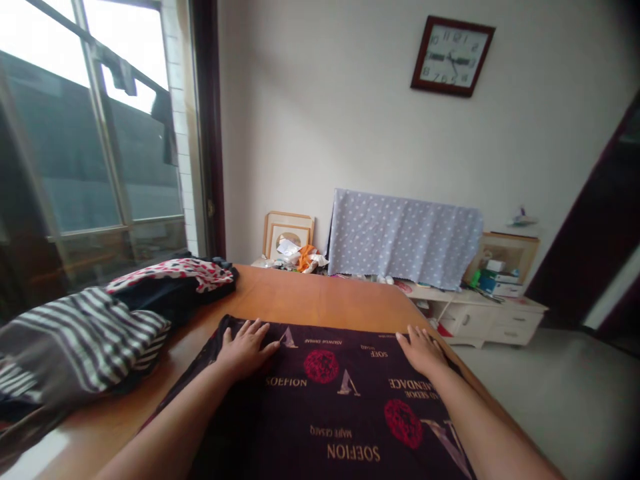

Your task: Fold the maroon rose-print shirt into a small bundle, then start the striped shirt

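A dark purple printed cloth [300, 413] with pale lettering and red round motifs lies spread on the wooden table, its far edge running straight across. Resting flat near its far left corner is my left hand [245, 350], fingers spread and thumb out. My right hand [423, 350] lies on the far right part of the cloth, fingers stretched forward. Neither hand grips anything. The near end of the cloth runs out of view at the bottom.
On the left of the table [325, 297] lies a pile of clothes [100, 333], striped, grey and red-patterned. Beyond the table, a polka-dot cloth [400, 237] drapes over something against the wall. A white cabinet [480, 320] stands behind at right. A clock [453, 57] hangs above.
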The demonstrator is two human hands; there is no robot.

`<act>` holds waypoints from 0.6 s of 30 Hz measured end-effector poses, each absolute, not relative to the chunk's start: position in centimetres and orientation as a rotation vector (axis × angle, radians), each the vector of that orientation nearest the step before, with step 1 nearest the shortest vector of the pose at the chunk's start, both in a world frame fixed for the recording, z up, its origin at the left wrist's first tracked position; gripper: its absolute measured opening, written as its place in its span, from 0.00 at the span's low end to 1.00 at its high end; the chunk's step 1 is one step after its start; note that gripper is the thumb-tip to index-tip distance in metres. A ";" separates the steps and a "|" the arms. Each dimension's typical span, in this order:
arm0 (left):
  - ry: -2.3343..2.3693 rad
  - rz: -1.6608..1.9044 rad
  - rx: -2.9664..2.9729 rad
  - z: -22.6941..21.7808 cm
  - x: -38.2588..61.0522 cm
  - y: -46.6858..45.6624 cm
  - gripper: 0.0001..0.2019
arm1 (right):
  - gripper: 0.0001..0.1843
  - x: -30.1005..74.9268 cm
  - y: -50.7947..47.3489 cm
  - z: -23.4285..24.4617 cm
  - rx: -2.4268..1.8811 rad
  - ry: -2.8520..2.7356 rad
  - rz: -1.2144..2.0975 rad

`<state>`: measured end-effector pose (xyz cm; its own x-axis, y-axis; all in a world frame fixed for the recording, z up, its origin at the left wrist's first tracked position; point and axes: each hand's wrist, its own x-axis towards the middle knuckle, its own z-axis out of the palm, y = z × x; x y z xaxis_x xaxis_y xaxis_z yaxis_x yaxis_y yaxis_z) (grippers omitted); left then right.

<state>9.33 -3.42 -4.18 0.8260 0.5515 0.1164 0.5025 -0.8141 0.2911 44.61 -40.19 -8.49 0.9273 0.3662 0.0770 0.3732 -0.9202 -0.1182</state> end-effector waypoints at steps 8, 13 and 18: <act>0.805 0.636 2.408 -2.8 2.6 -1.2 0.26 | 0.36 39.2 -39.2 -7.5 -2.826 -0.716 -0.076; 1.000 0.792 2.061 -3.1 -2.4 1.8 0.23 | 0.28 32.8 -36.0 -4.2 -2.486 -0.892 -0.066; 1.010 0.748 1.920 -3.4 -4.8 3.1 0.21 | 0.20 22.3 -31.0 -0.9 -2.121 -1.143 0.069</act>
